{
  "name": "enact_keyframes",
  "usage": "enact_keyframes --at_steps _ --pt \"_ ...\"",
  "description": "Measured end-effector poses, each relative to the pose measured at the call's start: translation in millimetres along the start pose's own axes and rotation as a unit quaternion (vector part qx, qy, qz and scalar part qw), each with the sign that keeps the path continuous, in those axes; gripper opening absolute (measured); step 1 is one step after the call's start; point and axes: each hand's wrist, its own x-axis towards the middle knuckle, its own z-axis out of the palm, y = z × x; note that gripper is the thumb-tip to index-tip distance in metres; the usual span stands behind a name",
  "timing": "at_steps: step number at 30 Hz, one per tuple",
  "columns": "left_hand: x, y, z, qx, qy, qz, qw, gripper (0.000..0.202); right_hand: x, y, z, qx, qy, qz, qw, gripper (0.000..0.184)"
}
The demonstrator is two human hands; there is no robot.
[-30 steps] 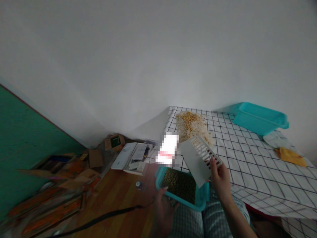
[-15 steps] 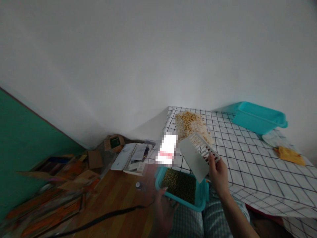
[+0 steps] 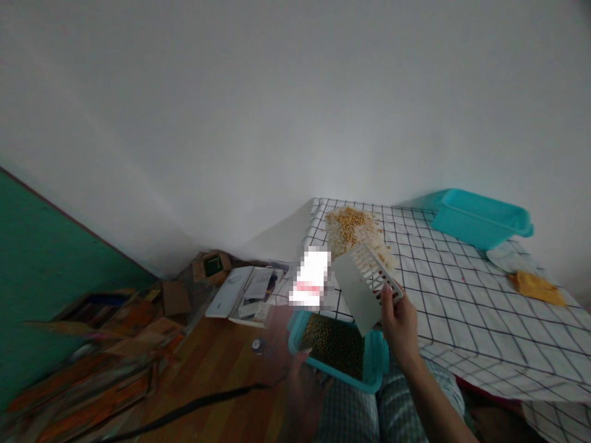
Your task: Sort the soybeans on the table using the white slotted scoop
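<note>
My right hand (image 3: 398,321) grips a white slotted scoop (image 3: 364,284), tilted above a teal tub (image 3: 375,363) of dark green beans that rests on my lap. My left hand (image 3: 302,383) is dim and blurred at the tub's near left corner, apparently holding it from below; its fingers are hard to make out. A heap of yellow beans mixed with white grains (image 3: 355,234) lies on the checked tablecloth (image 3: 466,307) just beyond the scoop.
A second teal tub (image 3: 480,218) stands at the table's far right, with a yellow cloth (image 3: 535,286) and a white item beside it. Cardboard boxes, papers and a black strap litter the wooden floor (image 3: 217,369) at the left. A green wall panel is further left.
My right hand has drawn the scoop slightly left and toward me, over the lap tub. The view has shifted a little. My left hand stays by the tub.
</note>
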Motion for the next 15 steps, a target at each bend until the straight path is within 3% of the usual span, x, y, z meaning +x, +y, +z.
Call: enact_keyframes --at_steps 8,15 --pt "8.4 -2.4 -10.3 0.001 -0.015 -0.024 1.0 0.017 12.3 -4.7 11.8 -0.036 0.028 -0.024 0.999 0.047" --pt "5.1 -2.6 -7.7 0.001 -0.015 -0.003 1.0 0.015 12.8 -7.5 1.1 -0.033 0.054 -0.027 0.998 0.043"
